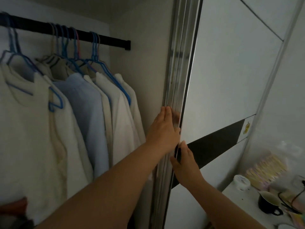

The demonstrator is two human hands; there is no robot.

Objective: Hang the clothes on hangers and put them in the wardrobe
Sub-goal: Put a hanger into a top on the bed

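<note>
Several white and pale blue garments (85, 113) hang on blue wire hangers (105, 66) from a black rail (107, 38) inside the open wardrobe. Both my hands are on the metal edge of the sliding door (178, 90). My left hand (165, 128) lies against the edge with its fingers straight and pointing up. Just below it, my right hand (184, 164) grips the same edge, its fingers hooked round the frame. The door panel (231, 80) is white with a dark slanted band.
At the lower right a white tabletop (239, 204) carries a white jar (241, 180), a dark cup (269, 202) and a pastel striped pack (267, 169). Something reddish (14, 207) lies at the wardrobe's lower left. The wardrobe side wall (143, 76) stands beside the rail's end.
</note>
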